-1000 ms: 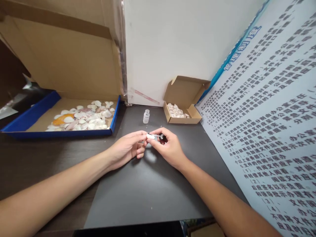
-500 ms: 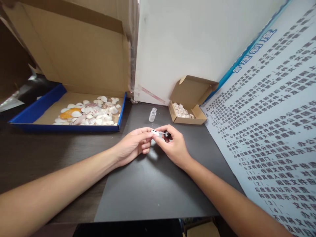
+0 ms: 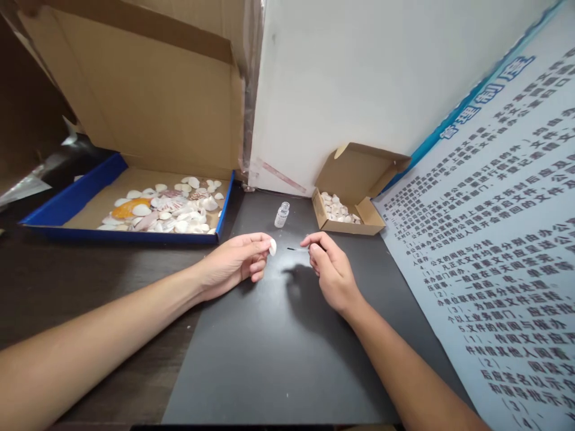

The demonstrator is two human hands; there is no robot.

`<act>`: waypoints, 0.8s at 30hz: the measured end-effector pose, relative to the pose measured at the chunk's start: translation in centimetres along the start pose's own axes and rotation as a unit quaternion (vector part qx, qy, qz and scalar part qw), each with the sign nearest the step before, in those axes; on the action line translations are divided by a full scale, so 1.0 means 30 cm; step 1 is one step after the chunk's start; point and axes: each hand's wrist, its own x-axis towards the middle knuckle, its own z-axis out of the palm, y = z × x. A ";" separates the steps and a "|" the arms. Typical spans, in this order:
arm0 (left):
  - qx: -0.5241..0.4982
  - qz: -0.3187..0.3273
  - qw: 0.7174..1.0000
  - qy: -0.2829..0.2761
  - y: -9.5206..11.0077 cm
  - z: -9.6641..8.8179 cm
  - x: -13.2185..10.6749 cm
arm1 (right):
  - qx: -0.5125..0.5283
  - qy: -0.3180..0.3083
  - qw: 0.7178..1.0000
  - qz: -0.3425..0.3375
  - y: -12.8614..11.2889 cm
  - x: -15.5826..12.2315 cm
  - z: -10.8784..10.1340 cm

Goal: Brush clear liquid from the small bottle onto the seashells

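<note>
1. The left hand [image 3: 233,263] pinches a small white shell [image 3: 272,246] between thumb and forefinger, with the other fingers curled under. The shell is held clear of the black mat [image 3: 278,353] and faces the right hand [image 3: 333,272].
2. The right hand pinches a thin applicator brush [image 3: 297,249] at its rear end. The dark tip points at the shell, near it but not touching.
3. A small clear vial [image 3: 281,215], apparently uncapped, stands upright on the mat just beyond the gap between the hands. Beside it is a small carton [image 3: 345,228] of shells. A blue-rimmed tray [image 3: 117,236] with more shells lies well off to the left.
4. My judgement for this step:
   - Rest both wrists on the mat so the tip meets the shell without tremor.
   - Grip the shell by its edges, with the fingertips off the worked face.
   - Stroke lightly.
   - Move the brush slowly near the vial, which looks light and easy to tip.
</note>
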 end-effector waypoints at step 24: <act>0.028 -0.052 0.998 -0.023 -0.008 -0.010 -0.009 | -0.060 -0.042 0.997 -0.040 -0.028 -0.007 0.024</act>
